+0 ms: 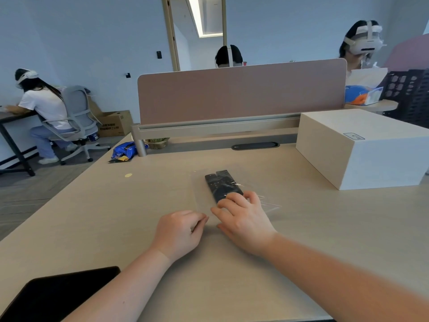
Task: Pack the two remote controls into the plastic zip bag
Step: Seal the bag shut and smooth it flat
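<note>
Clear plastic zip bag (204, 194) flat on table (301, 228) — two black remote controls (221, 184) inside, side by side. Left hand (178, 231) pinches bag's near edge; right hand (243, 219) presses flat, fingers spread.

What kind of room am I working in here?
Most likely a shared open office: a desk with a pink divider screen, a swivel office chair at another desk, and other seated people wearing headsets.

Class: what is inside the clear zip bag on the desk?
Two black remotes lie side by side in the bag. The right hand covers their near ends; the left hand pinches the bag's near edge.
</note>
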Motion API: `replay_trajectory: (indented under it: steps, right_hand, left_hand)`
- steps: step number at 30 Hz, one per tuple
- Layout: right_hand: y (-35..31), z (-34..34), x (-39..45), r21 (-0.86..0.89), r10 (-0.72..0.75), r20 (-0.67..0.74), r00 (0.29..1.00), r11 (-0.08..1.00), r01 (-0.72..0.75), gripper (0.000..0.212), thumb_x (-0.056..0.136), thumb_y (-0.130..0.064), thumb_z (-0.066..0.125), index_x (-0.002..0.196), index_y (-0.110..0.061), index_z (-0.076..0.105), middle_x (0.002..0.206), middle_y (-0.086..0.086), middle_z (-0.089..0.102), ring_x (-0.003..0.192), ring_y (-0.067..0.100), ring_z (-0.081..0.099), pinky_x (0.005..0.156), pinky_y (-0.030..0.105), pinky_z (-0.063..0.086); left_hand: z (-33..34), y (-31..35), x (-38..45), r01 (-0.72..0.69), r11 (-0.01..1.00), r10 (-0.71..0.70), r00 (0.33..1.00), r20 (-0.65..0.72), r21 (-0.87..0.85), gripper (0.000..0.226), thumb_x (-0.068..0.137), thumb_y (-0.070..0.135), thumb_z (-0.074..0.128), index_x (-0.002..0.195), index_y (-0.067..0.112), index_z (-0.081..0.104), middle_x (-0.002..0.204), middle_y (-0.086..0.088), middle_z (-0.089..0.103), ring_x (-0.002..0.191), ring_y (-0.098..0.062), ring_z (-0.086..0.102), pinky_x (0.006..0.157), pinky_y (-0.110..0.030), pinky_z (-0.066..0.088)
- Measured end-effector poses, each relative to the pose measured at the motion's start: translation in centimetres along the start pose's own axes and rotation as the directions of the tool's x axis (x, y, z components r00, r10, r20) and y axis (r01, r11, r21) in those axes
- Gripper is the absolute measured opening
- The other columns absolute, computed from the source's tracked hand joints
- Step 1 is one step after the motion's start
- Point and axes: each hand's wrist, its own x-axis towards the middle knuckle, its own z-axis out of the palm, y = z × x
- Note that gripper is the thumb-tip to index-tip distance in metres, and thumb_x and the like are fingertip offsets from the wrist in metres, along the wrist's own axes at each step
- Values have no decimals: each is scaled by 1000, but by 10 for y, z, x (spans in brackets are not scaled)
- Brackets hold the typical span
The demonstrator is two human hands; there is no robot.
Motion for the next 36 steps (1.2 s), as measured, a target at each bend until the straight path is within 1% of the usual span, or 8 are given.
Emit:
replay_trajectory:
  steps: [3,5,13,17,19,24,31,36]
  right_hand:
    - [3,7,1,-22,17,-14,1000,1000,-18,15,63,-7,73,68,-19,65,66,-7,64,79,20,61,69,33,33]
    - [6,9,2,-12,10,-3,1000,1000,-10,18,64,-5,73,63,-20,63,60,-8,61,77,18,58,67,33,29]
    - [10,8,0,72,11,50,999,997,-15,15,68,-10,76,66,-21,67,62,-10,66,74,17,63,66,32,30]
    - [9,8,2,69,-9,74,997,998,4,19,65,-6,74,63,-23,66,59,-10,65,71,17,62,65,31,25]
    - [9,8,3,74,-2,103,995,997,-5,21,64,-5,74,62,-24,65,59,-10,65,71,17,63,64,31,25]
    - [9,8,4,116,35,152,988,992,-53,18,64,-10,77,61,-25,67,59,-11,67,73,15,64,64,31,24]
    - [8,6,6,167,75,131,988,981,-97,13,67,-17,74,59,-25,69,56,-10,67,70,15,65,63,32,25]
    - [6,9,5,200,129,151,980,967,-158,13,69,-22,68,56,-26,70,55,-10,68,69,14,65,63,31,24]
  left_hand:
    - [0,0,1,-21,1000,21,1000,20,-11,27,81,37,48,71,26,69,55,6,64,53,-14,62,37,-20,45]
    - [0,-1,1,-28,1000,28,999,33,-1,26,82,38,47,72,26,69,55,6,63,53,-15,62,37,-20,43]
    - [-1,-4,0,-51,999,50,998,25,16,29,82,39,46,70,25,69,55,5,63,52,-18,62,36,-22,44]
    - [-1,-2,2,-70,997,69,997,28,43,27,82,38,47,77,27,72,68,12,71,63,-12,65,43,-18,44]
    - [0,-1,3,-83,995,81,996,45,48,26,82,36,47,75,28,70,71,14,70,65,-11,64,44,-17,43]
    - [2,0,4,-91,993,88,995,53,69,27,82,37,47,71,27,69,67,14,68,65,-9,60,44,-17,41]
    - [4,1,4,-87,996,85,995,51,38,27,83,35,47,72,26,70,66,15,68,70,-5,49,44,-17,39]
    - [6,1,4,-87,996,85,993,83,29,27,82,31,46,67,24,68,63,13,68,65,-12,59,42,-20,43]
